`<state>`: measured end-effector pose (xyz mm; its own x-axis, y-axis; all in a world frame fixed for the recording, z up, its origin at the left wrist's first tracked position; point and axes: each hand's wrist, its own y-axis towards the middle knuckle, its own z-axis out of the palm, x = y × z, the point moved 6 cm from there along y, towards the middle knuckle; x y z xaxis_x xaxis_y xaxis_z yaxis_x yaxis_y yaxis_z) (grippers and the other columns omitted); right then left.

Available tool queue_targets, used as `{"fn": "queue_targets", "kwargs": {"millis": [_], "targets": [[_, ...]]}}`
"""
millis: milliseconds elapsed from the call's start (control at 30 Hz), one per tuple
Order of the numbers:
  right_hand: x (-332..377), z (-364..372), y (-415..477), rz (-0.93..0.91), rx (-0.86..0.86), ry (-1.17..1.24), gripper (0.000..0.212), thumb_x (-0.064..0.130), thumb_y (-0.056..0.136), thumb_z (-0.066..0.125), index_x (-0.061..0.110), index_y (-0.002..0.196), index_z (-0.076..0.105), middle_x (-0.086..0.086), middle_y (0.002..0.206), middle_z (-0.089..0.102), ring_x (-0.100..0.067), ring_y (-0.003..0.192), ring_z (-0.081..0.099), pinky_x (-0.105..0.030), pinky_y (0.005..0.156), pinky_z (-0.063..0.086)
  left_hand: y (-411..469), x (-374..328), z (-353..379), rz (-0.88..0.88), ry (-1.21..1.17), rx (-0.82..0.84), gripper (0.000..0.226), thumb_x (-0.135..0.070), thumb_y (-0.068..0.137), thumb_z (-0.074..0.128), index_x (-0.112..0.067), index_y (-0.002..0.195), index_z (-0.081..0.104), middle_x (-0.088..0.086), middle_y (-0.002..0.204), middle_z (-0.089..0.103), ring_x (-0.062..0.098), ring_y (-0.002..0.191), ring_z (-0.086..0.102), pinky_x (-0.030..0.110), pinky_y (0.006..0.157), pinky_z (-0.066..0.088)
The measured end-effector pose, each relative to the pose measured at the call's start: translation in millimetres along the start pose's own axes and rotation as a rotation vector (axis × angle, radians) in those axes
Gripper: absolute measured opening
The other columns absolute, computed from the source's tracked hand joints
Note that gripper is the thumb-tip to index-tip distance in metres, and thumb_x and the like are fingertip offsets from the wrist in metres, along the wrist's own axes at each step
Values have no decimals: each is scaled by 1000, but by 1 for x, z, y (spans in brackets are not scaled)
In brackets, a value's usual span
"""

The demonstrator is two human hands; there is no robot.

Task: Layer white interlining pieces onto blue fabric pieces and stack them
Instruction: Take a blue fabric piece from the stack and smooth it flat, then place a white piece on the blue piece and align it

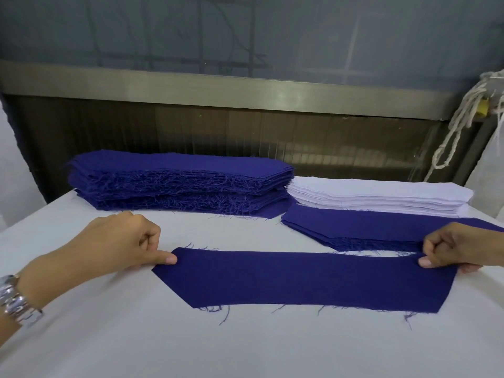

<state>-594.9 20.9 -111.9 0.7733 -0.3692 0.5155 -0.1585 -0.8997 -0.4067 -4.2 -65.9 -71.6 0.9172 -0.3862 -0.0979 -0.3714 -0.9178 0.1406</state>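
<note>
Both hands, left hand (122,241) and right hand (458,248), pinch the ends of one blue piece (305,279), spread flat mid-tabletop (245,345). Next up, I'd guess: white interlining stack (381,197) at the far right edge, lay one on top.

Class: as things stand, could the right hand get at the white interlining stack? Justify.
Probably yes. The white stack sits just beyond the right hand, only a low blue pile between. That hand pinches the blue piece, so must release it first.
</note>
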Motion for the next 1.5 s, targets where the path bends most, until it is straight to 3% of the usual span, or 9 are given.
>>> {"fn": "queue_targets", "kwargs": {"millis": [200, 333, 433, 533, 767, 867, 1000, 1167, 1500], "targets": [[21, 1, -19, -23, -52, -77, 56, 66, 53, 88, 15, 71, 71, -6, 55, 59, -15, 45, 48, -19, 44, 37, 3, 4, 2, 12, -29, -1, 70, -92, 44, 40, -28, 62, 60, -24, 56, 63, 1, 61, 56, 19, 56, 38], [37, 3, -32, -48, -105, -129, 52, 57, 58, 84, 9, 70, 67, -8, 53, 60, -14, 43, 47, -18, 44, 36, 0, -7, -8, 75, 3, -234, 60, -83, 62, 45, -24, 54, 46, -8, 45, 48, 8, 46, 45, 18, 47, 33], [45, 3, -38, -51, -144, -150, 47, 54, 65, 80, 10, 70, 66, -3, 52, 61, -10, 43, 49, -18, 46, 38, -7, -24, -18, 179, -71, -421, 42, -65, 76, 54, -33, 54, 40, -12, 41, 39, 7, 38, 40, 18, 42, 30], [51, -1, -42, -104, -206, -102, 47, 56, 70, 74, 11, 65, 64, 0, 49, 56, -7, 44, 46, -18, 49, 36, -9, -39, -23, 245, -169, -512, 30, -56, 83, 56, -35, 62, 51, -16, 47, 47, 10, 53, 54, 18, 44, 32], [56, -35, -37, -192, -573, -39, 30, 30, 91, 70, 7, 72, 68, -3, 50, 62, -14, 51, 53, -28, 58, 43, 8, -102, -19, 501, -12, -536, 41, -55, 94, 35, -29, 86, 65, -20, 78, 56, 2, 69, 51, 17, 48, 41], [41, -60, -28, -140, -764, 183, 20, 15, 95, 67, 2, 81, 71, -10, 66, 65, -20, 64, 55, -29, 65, 45, 29, -140, -23, 651, 79, -577, 35, -42, 97, 40, -22, 92, 69, -11, 84, 62, 10, 72, 55, 23, 57, 45], [9, -88, -11, -7, -907, 240, 17, 5, 96, 63, -8, 97, 73, -18, 90, 68, -25, 75, 54, -33, 76, 45, 64, -193, -26, 755, 214, -646, 24, -31, 96, 57, -15, 105, 72, 0, 96, 69, 20, 82, 63, 34, 66, 48], [-22, -116, 4, 94, -1028, 154, 23, 12, 97, 60, -3, 107, 74, -23, 114, 69, -42, 108, 60, -46, 97, 46, 117, -241, -10, 701, 445, -590, 39, -38, 105, 33, -23, 129, 60, -5, 121, 63, 17, 111, 53, 33, 88, 42], [-34, -143, 51, 213, -1057, -125, 28, 11, 94, 52, 6, 72, 69, -21, 87, 67, -38, 81, 58, -38, 80, 48, 177, -280, 0, 624, 736, -481, 17, -16, 98, 53, -18, 111, 64, -1, 108, 65, 20, 105, 51, 33, 84, 33]]}}
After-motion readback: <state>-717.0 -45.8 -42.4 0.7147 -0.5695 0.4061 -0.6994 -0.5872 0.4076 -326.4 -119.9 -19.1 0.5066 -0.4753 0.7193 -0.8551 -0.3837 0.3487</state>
